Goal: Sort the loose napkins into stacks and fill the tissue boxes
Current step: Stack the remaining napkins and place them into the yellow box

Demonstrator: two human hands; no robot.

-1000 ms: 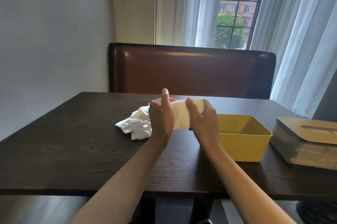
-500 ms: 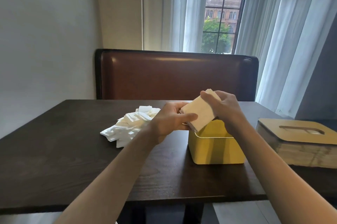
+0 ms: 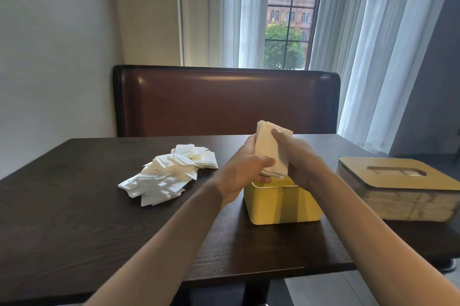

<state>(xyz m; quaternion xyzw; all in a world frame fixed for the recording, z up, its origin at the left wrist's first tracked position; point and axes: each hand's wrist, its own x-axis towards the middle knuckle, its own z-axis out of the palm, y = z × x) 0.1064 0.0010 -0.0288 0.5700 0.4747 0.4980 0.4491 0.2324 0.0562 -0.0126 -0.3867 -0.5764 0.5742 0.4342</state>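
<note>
A neat stack of white napkins stands tilted on end just above the open yellow tissue box. My left hand grips the stack's left side, thumb across its lower front. From the right, my right hand holds the same stack with fingers curled over its face. A heap of loose white napkins lies on the dark table, left of the box. The box's inside is hidden behind my hands.
A second tissue box with a tan slotted lid stands at the table's right edge. A brown leather bench back runs behind the table. Curtains and a window are beyond it.
Both hands carried the napkin stack from beside the loose heap to above the yellow box, and turned it more upright. The view shifted, bringing the box toward the centre.
</note>
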